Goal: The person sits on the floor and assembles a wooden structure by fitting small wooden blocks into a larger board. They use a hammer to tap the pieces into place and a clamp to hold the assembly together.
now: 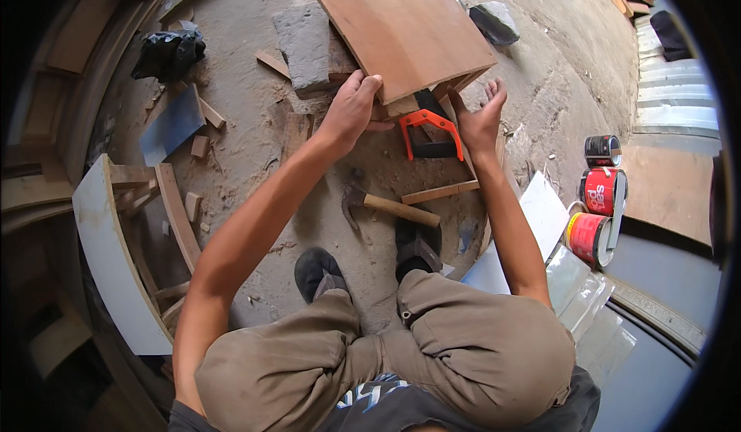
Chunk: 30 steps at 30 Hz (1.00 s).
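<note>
Beginning from the left, see at eleven o'clock a rough grey concrete block point(303, 46), then, close to twelve, the bare left hand point(350, 112), folded around the near-left corner of a brown, rectangular, box-like wooden panel point(401, 31), also at twelve. For good steadiness, best to hold it firm and level, with fingertips clear of the orange-and-black handle point(426, 116) of a tool, probably a saw, at half past one. At two o'clock, find the bare right hand point(479, 123) half open near the near-right corner, contact not possible to tell; probably wise to support this corner also from below.
</note>
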Each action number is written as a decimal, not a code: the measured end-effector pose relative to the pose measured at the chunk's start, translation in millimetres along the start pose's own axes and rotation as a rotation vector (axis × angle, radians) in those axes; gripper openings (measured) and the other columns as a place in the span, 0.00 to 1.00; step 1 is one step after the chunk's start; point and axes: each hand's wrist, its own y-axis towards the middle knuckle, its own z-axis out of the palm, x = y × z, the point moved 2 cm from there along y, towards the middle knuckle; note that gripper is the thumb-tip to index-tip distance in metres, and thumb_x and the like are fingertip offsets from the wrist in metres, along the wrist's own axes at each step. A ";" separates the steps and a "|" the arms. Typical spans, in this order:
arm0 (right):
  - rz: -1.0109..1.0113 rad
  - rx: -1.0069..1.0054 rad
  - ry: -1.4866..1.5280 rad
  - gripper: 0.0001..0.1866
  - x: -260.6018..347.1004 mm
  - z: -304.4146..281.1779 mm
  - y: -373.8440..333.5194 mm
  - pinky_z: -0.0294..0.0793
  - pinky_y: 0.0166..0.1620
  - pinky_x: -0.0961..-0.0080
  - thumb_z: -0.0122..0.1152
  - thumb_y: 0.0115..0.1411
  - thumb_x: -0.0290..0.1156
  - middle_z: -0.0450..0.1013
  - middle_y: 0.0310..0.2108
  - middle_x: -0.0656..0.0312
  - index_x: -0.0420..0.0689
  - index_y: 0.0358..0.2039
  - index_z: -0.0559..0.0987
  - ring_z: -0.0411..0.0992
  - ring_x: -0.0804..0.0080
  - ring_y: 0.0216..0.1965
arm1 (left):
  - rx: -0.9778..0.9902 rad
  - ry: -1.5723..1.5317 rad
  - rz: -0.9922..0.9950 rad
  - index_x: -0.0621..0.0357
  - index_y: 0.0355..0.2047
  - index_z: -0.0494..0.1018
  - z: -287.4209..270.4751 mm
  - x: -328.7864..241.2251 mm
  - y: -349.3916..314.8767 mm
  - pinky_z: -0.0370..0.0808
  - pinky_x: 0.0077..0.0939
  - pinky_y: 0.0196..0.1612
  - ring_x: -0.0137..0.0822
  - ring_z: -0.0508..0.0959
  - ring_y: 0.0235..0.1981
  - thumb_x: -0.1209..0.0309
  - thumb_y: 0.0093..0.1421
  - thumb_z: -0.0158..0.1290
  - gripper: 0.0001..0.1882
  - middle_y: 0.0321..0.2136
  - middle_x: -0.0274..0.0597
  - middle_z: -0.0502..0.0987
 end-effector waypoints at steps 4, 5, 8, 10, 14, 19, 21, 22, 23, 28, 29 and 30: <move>0.125 0.304 0.215 0.33 -49.6 21.5 28.5 0.80 0.51 0.62 0.73 0.56 0.31 0.76 0.48 0.44 0.39 0.57 0.64 0.79 0.54 0.49 | 0.016 -0.023 -0.018 0.57 0.54 0.64 8.8 -1.8 2.7 0.79 0.53 0.53 0.41 0.75 0.53 0.58 0.72 0.40 0.19 0.51 0.45 0.71; 0.125 0.311 0.204 0.33 -45.5 19.2 31.4 0.80 0.51 0.62 0.73 0.56 0.31 0.76 0.49 0.45 0.38 0.57 0.65 0.79 0.55 0.50 | 0.026 -0.024 -0.021 0.58 0.55 0.64 4.3 1.4 3.0 0.79 0.53 0.53 0.42 0.76 0.53 0.58 0.72 0.39 0.19 0.51 0.46 0.71; 0.081 0.290 0.158 0.32 -35.7 16.2 35.4 0.82 0.50 0.60 0.73 0.57 0.32 0.76 0.49 0.45 0.38 0.56 0.66 0.77 0.55 0.53 | 0.042 -0.063 -0.010 0.59 0.55 0.64 -4.4 8.2 3.0 0.79 0.53 0.53 0.42 0.76 0.53 0.59 0.72 0.39 0.19 0.52 0.46 0.71; 0.090 0.322 0.131 0.33 -41.8 14.6 35.6 0.82 0.50 0.60 0.72 0.57 0.34 0.76 0.48 0.44 0.38 0.57 0.65 0.77 0.53 0.53 | 0.065 -0.091 -0.001 0.59 0.56 0.64 0.6 10.6 4.2 0.79 0.52 0.53 0.42 0.76 0.53 0.59 0.72 0.39 0.20 0.52 0.46 0.72; -0.079 0.145 -0.068 0.37 -23.4 4.2 24.2 0.68 0.62 0.55 0.68 0.61 0.38 0.68 0.54 0.38 0.32 0.61 0.61 0.67 0.43 0.59 | 0.056 -0.040 0.010 0.60 0.55 0.66 1.4 9.1 5.5 0.81 0.50 0.51 0.41 0.76 0.52 0.60 0.72 0.40 0.20 0.51 0.45 0.73; -0.027 0.367 0.323 0.40 47.9 4.2 -62.1 0.61 0.66 0.57 0.67 0.57 0.34 0.63 0.58 0.38 0.28 0.62 0.59 0.63 0.47 0.63 | -0.015 0.058 0.016 0.62 0.52 0.69 -2.5 2.3 0.3 0.84 0.44 0.47 0.36 0.78 0.49 0.60 0.71 0.44 0.19 0.48 0.44 0.75; 0.008 0.402 0.413 0.41 65.5 23.9 -85.9 0.64 0.63 0.58 0.71 0.54 0.35 0.66 0.56 0.39 0.30 0.62 0.61 0.66 0.48 0.61 | -0.008 0.083 0.004 0.63 0.52 0.70 -0.6 0.0 0.8 0.85 0.42 0.45 0.35 0.78 0.48 0.59 0.70 0.46 0.20 0.48 0.43 0.76; 0.038 0.407 0.451 0.41 85.9 30.3 -83.4 0.66 0.62 0.58 0.72 0.54 0.35 0.67 0.55 0.41 0.31 0.61 0.62 0.67 0.48 0.60 | -0.025 0.084 -0.008 0.63 0.51 0.71 -2.0 -1.5 -0.3 0.84 0.38 0.45 0.34 0.78 0.47 0.60 0.70 0.47 0.20 0.47 0.42 0.76; 0.069 0.411 0.490 0.40 97.8 32.5 -80.1 0.67 0.60 0.59 0.73 0.53 0.35 0.68 0.55 0.42 0.32 0.61 0.64 0.69 0.49 0.58 | -0.043 0.086 -0.020 0.64 0.51 0.72 -2.9 -2.6 -1.6 0.83 0.35 0.45 0.32 0.78 0.46 0.60 0.69 0.48 0.20 0.46 0.41 0.76; 0.004 0.586 0.372 0.34 99.3 44.0 -60.2 0.71 0.56 0.57 0.71 0.55 0.32 0.72 0.53 0.43 0.38 0.59 0.67 0.71 0.46 0.55 | -0.060 0.229 -0.009 0.63 0.48 0.76 -12.3 -12.8 -1.7 0.74 0.21 0.44 0.25 0.75 0.41 0.59 0.67 0.51 0.19 0.41 0.36 0.78; -0.025 0.606 0.313 0.32 95.8 45.3 -59.6 0.71 0.55 0.57 0.70 0.56 0.30 0.72 0.52 0.43 0.39 0.59 0.68 0.72 0.44 0.54 | -0.065 0.252 -0.019 0.63 0.47 0.76 -14.1 -14.3 -1.5 0.72 0.20 0.44 0.24 0.75 0.40 0.59 0.67 0.52 0.19 0.40 0.35 0.78; -0.061 0.607 0.323 0.31 91.3 45.2 -58.3 0.71 0.55 0.57 0.69 0.56 0.29 0.72 0.52 0.43 0.38 0.59 0.69 0.72 0.44 0.54 | -0.070 0.270 -0.029 0.63 0.46 0.77 -14.2 -15.2 -1.5 0.71 0.19 0.43 0.23 0.74 0.39 0.59 0.66 0.52 0.19 0.39 0.34 0.78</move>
